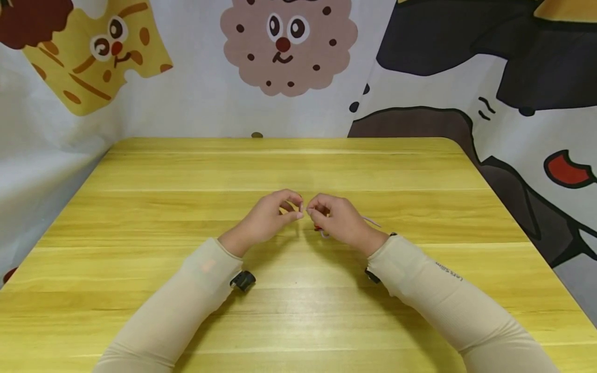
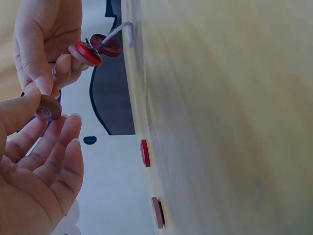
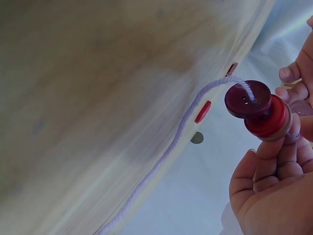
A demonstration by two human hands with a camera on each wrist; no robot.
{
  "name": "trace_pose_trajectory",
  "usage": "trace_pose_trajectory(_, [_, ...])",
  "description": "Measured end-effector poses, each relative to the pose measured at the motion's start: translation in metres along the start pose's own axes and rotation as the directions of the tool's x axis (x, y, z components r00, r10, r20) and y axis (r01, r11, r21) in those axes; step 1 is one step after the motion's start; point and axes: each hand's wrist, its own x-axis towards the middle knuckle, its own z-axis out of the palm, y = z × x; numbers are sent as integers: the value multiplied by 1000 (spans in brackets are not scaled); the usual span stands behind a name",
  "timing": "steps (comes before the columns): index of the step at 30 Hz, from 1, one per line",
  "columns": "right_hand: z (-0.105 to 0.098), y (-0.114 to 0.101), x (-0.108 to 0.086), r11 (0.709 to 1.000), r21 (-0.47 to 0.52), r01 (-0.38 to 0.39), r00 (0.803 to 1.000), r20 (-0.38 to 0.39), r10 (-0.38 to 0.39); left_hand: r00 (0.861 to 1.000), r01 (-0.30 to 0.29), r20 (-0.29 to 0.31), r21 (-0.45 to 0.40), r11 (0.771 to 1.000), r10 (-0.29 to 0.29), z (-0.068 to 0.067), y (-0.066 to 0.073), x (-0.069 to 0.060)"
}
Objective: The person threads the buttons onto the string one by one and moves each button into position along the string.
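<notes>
My left hand (image 1: 268, 216) pinches a dull brown-pink button (image 2: 47, 107) between thumb and forefinger, its other fingers spread. Facing it, my right hand (image 1: 339, 220) pinches a lilac cord (image 3: 171, 142) near its end, and the fingertips of both hands nearly meet at the button. Threaded on the cord, below the right fingers, hang a dark maroon button (image 3: 248, 99), a red button (image 3: 269, 117) and a pinkish one against it. From the maroon button the cord's tail trails down to the table. Whether the cord tip is inside the left hand's button is hidden.
A loose red button (image 2: 145, 152) and a brownish-pink button (image 2: 157, 213) lie on the wooden table (image 1: 298, 321) near the hands. Behind the table's far edge hangs a white cloth (image 1: 186, 103) with cartoon prints.
</notes>
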Motion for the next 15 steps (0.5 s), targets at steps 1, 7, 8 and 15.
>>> trace_pose_trajectory(1, [0,0,0,1000,1,0,1000,2,0,1000,-1,1,0,1000,1,0,0,0])
trace_pose_trajectory(7, [0,1,0,1000,22,2,1000,9,-2,1000,4,8,-4,1000,-4,2,1,0])
trace_pose_trajectory(8, [0,1,0,1000,24,3,1000,8,-3,1000,7,9,-5,1000,-7,2,1,0])
trace_pose_trajectory(15, [1,0,0,1000,10,-7,1000,-2,7,1000,8,7,-4,1000,-8,3,3,0])
